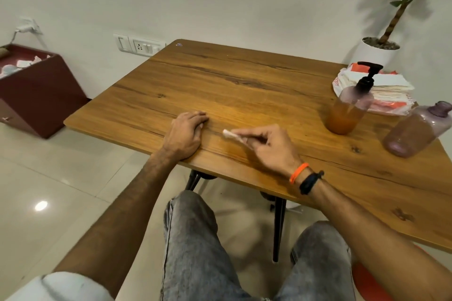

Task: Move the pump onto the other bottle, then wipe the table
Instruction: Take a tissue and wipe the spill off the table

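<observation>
On the wooden table [244, 76], a clear bottle half full of orange liquid [347, 112] stands at the right, with the black pump [367, 76] on its neck. To its right stands a second, purplish bottle [415, 129] with an open neck and no pump. My right hand [266, 146] pinches a small white wad of tissue [230, 134] against the tabletop near the front edge. My left hand [187, 133] rests on the table just left of it, palm down, fingers loosely bent.
A stack of napkins in a torn packet [389, 93] lies behind the bottles. A potted plant in a white pot [376, 51] stands beyond the table's right corner. A maroon bin [36, 88] sits on the floor at left. My knees are under the table's front edge.
</observation>
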`<action>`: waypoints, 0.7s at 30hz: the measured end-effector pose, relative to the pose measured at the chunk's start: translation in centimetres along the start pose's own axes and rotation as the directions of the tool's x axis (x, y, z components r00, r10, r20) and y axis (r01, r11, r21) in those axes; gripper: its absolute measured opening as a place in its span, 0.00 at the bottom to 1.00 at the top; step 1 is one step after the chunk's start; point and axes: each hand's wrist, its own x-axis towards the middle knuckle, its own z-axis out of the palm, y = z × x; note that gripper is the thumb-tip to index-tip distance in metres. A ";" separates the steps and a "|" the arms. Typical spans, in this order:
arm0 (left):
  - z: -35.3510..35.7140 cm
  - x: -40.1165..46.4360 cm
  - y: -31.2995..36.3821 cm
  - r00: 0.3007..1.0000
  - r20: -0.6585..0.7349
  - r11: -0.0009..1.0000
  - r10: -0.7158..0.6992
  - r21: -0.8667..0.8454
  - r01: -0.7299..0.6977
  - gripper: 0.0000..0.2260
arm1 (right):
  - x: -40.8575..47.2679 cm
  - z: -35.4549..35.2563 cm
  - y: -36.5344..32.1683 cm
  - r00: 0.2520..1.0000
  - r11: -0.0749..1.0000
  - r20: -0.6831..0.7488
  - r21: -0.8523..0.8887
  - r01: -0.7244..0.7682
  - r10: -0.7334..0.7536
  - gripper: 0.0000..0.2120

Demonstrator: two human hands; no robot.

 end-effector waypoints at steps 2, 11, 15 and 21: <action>0.0 -0.1 -0.1 1.000 -0.001 1.000 0.007 -0.001 -0.007 0.16 | 2.6 -0.9 0.9 0.975 0.996 -0.207 -0.007 -0.087 0.084 0.16; 0.1 -0.2 -0.2 1.000 -0.023 1.000 -0.017 0.006 0.018 0.16 | 3.4 2.1 1.0 0.993 0.918 0.081 -0.379 0.116 -0.092 0.21; 0.3 -0.3 -0.3 0.999 -0.017 0.999 -0.034 -0.014 0.034 0.17 | -1.2 2.8 -0.9 0.928 0.921 0.271 -0.224 0.318 -0.255 0.19; 0.2 -0.3 -0.5 1.000 -0.014 0.999 -0.025 -0.038 0.025 0.16 | 0.9 -0.3 0.4 0.999 0.988 0.046 0.149 -0.031 0.024 0.15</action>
